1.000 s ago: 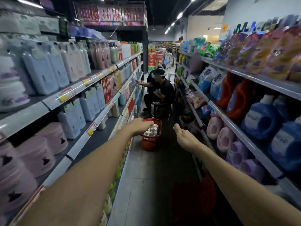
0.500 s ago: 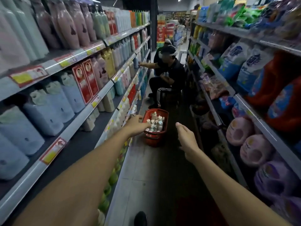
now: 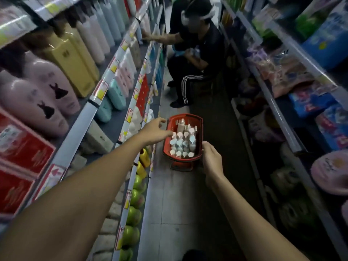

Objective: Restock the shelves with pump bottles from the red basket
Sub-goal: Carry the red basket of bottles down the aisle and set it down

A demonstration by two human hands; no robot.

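Note:
A red basket [image 3: 199, 127] stands on the aisle floor, packed with several pump bottles [image 3: 183, 142] with white, pink and pale blue tops. My left hand [image 3: 155, 129] reaches over the basket's left rim with fingers spread, holding nothing; its fingertips are close to the nearest bottle tops. My right hand [image 3: 211, 159] hovers at the basket's near right corner, fingers loosely bent and empty. Whether it touches the rim I cannot tell.
Left shelves [image 3: 98, 98] hold pink, yellow, teal and white bottles and red boxes, with green bottles [image 3: 134, 215] on the bottom row. Right shelves [image 3: 282, 117] carry bags and tubs. A person [image 3: 195, 59] in black sits just beyond the basket, reaching to the left shelf.
I have come closer to the basket and the view has tipped down. Both hands have moved forward and now flank the basket.

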